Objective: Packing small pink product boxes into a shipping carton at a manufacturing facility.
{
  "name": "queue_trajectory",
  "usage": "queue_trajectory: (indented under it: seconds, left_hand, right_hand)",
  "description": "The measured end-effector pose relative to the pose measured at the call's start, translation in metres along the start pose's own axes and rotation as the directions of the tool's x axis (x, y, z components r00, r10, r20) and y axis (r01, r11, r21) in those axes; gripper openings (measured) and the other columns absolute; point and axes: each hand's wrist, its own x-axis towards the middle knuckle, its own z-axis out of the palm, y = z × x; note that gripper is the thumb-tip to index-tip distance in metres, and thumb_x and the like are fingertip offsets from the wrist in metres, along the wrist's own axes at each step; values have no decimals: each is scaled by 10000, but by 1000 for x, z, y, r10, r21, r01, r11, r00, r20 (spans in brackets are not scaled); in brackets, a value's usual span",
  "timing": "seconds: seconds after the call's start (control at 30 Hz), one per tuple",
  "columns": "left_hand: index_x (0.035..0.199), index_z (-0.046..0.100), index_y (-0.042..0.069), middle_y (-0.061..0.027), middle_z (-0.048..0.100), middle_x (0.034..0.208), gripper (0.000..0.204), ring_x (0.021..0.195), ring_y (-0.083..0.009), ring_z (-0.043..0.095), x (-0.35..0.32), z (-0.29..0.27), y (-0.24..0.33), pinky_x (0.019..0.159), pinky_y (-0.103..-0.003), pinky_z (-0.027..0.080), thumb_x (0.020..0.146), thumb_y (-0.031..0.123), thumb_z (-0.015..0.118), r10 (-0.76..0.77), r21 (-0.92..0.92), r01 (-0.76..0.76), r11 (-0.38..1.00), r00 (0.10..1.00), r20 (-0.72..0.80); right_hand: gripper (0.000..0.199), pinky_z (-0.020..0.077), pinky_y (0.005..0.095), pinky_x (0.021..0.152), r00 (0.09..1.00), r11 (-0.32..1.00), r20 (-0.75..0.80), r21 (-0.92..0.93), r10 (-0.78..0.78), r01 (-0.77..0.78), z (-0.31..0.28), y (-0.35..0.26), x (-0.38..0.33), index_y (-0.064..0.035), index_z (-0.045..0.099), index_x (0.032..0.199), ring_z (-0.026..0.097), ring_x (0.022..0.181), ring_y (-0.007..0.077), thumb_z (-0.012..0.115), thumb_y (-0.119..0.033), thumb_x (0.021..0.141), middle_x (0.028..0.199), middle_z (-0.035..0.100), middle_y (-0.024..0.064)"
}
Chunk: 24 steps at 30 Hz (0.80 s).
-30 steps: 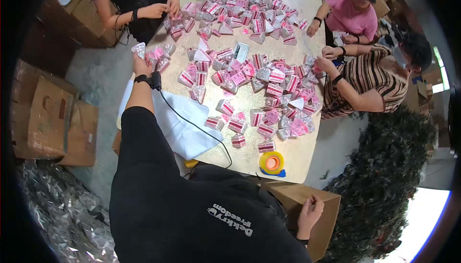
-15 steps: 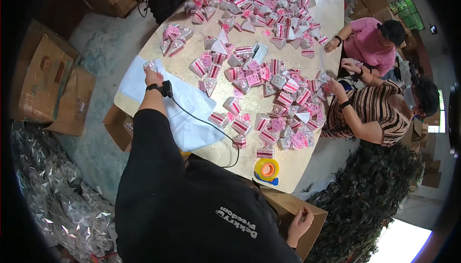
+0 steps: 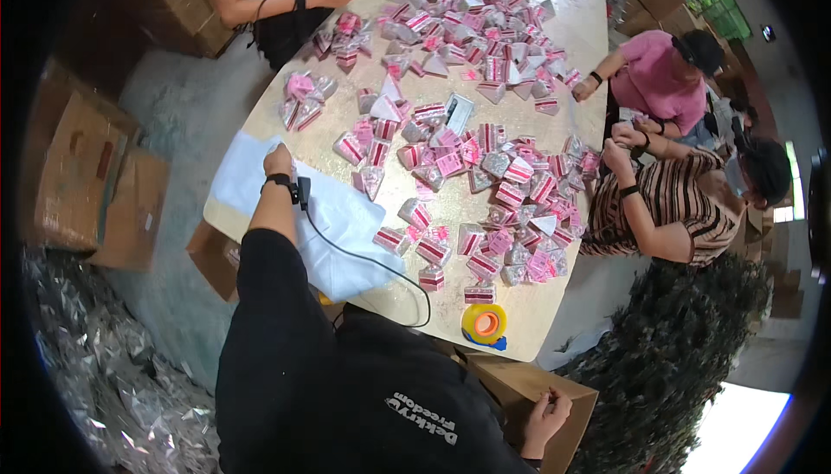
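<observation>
My left hand [image 3: 279, 161] is at the left edge of the table, over the far end of a pale blue-white sheet [image 3: 346, 236]. Its fingers are curled in, and whatever they hold is hidden. A small pile of wedge-shaped clear packets with pink-and-white striped sides [image 3: 303, 102] lies just beyond it. Low at my right side, my right hand [image 3: 547, 418] hangs over an open cardboard box [image 3: 506, 379]. Its fingers are loosely bent and apart, with nothing visible in them. Many similar striped packets [image 3: 519, 188] cover the middle of the table.
A yellow tape roll [image 3: 484, 325] sits near the table's front edge. A small grey-white device [image 3: 460, 114] lies among the packets. Co-workers sit along the right side, one in a striped top [image 3: 662, 206]; another stands at the far left. A black cable [image 3: 372, 249] trails from my left wrist.
My left hand has drawn slightly nearer along the sheet; the clear packet seen in it before no longer shows. My right hand has dropped a little. The striped-top co-worker's hands have risen.
</observation>
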Motion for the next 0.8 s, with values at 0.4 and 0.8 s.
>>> queue_trajectory:
  seconds: [0.4, 0.8]
  left_hand:
    - [1107, 660, 3, -192, 690, 1029, 362, 988, -349, 653, -196, 156, 28, 875, -403, 510, 852, 256, 707, 651, 158, -920, 358, 368, 664]
    - [1370, 417, 63, -265, 547, 1171, 657, 982, -457, 633, -285, 314, -29, 866, -479, 539, 816, 210, 738, 320, 243, -942, -230, 162, 934]
  right_hand:
    - [139, 416, 398, 827, 999, 999, -47, -34, -23, 21, 4, -13, 5, -30, 634, 993, 547, 860, 287, 647, -54, 857, 891, 587, 109]
    - [162, 403, 417, 896, 994, 996, -96, -65, 48, -54, 7, -33, 7, -20, 645, 973, 561, 953, 315, 662, -59, 817, 851, 629, 111]
